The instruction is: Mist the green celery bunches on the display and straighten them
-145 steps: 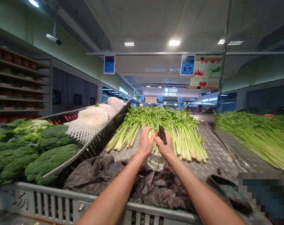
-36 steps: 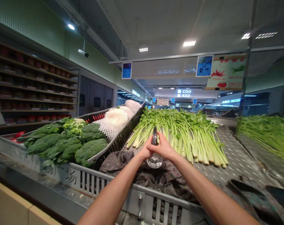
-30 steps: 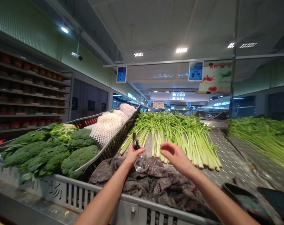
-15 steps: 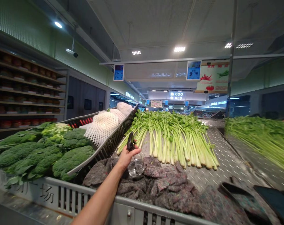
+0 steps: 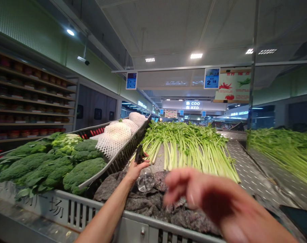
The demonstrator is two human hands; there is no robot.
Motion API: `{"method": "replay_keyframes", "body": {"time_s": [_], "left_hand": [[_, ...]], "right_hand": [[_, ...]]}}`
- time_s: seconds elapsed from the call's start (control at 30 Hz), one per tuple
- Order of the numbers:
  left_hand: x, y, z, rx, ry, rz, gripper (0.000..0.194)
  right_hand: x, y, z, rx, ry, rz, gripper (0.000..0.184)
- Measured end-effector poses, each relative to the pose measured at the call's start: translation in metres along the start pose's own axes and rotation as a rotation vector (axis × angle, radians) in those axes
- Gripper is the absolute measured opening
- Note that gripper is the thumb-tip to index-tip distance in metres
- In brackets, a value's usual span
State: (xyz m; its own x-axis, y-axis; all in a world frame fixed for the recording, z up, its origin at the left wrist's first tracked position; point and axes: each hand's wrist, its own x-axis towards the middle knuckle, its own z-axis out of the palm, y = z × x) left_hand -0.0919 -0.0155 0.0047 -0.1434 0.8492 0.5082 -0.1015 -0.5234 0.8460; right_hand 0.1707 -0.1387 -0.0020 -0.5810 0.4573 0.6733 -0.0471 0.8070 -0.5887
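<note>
My left hand (image 5: pixel 135 170) is closed around the neck of a clear spray bottle (image 5: pixel 145 181) with a black trigger head, which stands low over the crumpled grey cloth (image 5: pixel 143 201). My right hand (image 5: pixel 206 195) is close to the camera at lower right, blurred, its fingers loosely bent and apart with nothing seen in them. It hides part of the cloth and some stalk ends of the celery (image 5: pixel 186 145). The celery lies in a wide row on the metal shelf (image 5: pixel 247 162), leaves to the back.
At left, broccoli (image 5: pixel 52 165) lies beside a black crate edge (image 5: pixel 118 158) and produce in white foam nets (image 5: pixel 115 133). A grey slatted rail (image 5: pixel 107 209) runs along the front. A mirror (image 5: pixel 282 141) stands at right, near a dark flat object (image 5: pixel 297 219).
My right hand has come into view from the lower right, over the cloth and celery ends. My left hand keeps its hold on the spray bottle. The view has shifted slightly.
</note>
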Motion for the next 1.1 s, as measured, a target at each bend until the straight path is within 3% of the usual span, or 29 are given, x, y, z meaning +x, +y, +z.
{"method": "replay_keyframes", "body": {"time_s": [0.07,0.13,0.2,0.27,0.37,0.43,0.6,0.87,1.1], "left_hand": [[0.0,-0.001,0.001,0.028,-0.011,0.01,0.039],[0.0,-0.003,0.0,0.043,-0.022,0.019,0.04],[0.0,-0.005,0.0,0.055,-0.039,0.03,0.038],[-0.001,-0.006,-0.001,0.078,-0.064,0.041,0.036],[-0.004,-0.005,0.0,0.13,-0.117,0.063,0.034],[-0.007,-0.004,0.002,0.151,-0.161,0.088,0.034],[-0.008,-0.001,0.012,0.14,-0.239,0.15,0.042],[0.031,0.02,0.052,0.097,-0.122,0.203,0.037],[0.017,-0.002,0.053,0.187,-0.279,0.169,0.03]], "right_hand": [[0.053,0.001,-0.026,-0.129,0.232,0.115,0.031],[0.087,0.018,-0.056,-0.326,0.496,0.24,0.029],[0.091,0.048,-0.083,-0.565,0.741,0.396,0.026],[0.072,0.081,-0.103,-0.754,0.893,0.529,0.029],[0.036,0.118,-0.119,-0.887,0.834,0.621,0.03],[0.024,0.127,-0.122,-0.933,0.828,0.644,0.031],[0.028,0.128,-0.122,-0.968,0.791,0.72,0.03],[0.028,0.13,-0.119,-0.969,0.793,0.695,0.035],[0.028,0.127,-0.122,-0.965,0.808,0.709,0.035]]}}
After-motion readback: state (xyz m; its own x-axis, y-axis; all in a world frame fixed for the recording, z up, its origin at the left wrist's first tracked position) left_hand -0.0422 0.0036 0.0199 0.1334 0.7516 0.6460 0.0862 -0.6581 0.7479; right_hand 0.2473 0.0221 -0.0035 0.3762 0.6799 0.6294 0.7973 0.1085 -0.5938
